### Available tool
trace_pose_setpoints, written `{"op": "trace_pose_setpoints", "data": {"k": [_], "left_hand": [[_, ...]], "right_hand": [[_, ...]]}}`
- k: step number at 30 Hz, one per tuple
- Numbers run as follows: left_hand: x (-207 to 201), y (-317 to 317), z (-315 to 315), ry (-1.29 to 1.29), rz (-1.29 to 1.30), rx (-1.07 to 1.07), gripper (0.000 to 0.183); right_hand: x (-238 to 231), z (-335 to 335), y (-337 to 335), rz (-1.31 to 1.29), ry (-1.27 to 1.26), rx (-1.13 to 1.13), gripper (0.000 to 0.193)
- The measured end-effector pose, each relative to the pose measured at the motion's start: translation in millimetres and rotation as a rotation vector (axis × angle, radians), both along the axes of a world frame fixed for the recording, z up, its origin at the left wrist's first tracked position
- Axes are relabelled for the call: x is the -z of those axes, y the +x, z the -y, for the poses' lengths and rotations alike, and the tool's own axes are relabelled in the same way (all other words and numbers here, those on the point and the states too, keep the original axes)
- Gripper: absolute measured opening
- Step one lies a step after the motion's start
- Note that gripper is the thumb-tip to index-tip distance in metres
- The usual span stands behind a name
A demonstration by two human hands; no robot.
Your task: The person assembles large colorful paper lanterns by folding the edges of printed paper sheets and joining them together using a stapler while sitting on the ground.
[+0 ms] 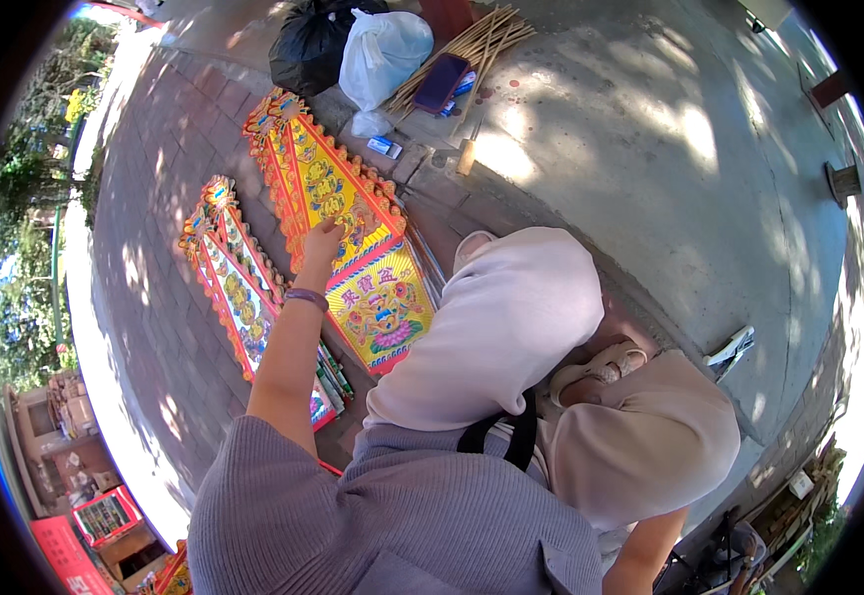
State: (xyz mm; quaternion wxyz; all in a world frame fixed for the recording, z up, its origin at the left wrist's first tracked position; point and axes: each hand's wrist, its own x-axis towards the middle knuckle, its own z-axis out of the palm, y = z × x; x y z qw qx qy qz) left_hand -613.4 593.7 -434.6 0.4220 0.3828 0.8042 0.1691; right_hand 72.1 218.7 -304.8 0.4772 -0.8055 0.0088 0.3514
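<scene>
Yellow panel: three large Chinese characters stand in a slanting row on the lower section, above a painted figure; legible. Red sign, lower left: pale marks, apparently writing, too small to read. Blue-and-white pack, beyond the panel: any print too small to read. White panel: disc markings likewise indistinct.

Dial = head view. 11 o'clock: black plastic bag, touching a pale translucent bag on its clockwise side. 12: bundle of thin sticks, dark phone lying on it. Just before 12, nearer centre: small blue-and-white box. Just past 12: wooden-handled tool on paving. Just past 3: folded paper. 8: red-framed box. 9 to 10: trees.
</scene>
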Motion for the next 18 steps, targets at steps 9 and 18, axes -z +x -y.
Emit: {"op": "trace_pose_setpoints", "data": {"k": [9,18], "left_hand": [[200.5,-97.7,259.6,-0.36,0.212,-0.662,0.052],[170.9,-70.4,271.6,-0.23,0.284,-0.892,0.045]], "right_hand": [[-134.4,-139.2,46.0,0.262,-0.128,-0.317,0.038],[-169.9,-324.7,-90.6,0.346,0.053,-0.848,0.036]]}}
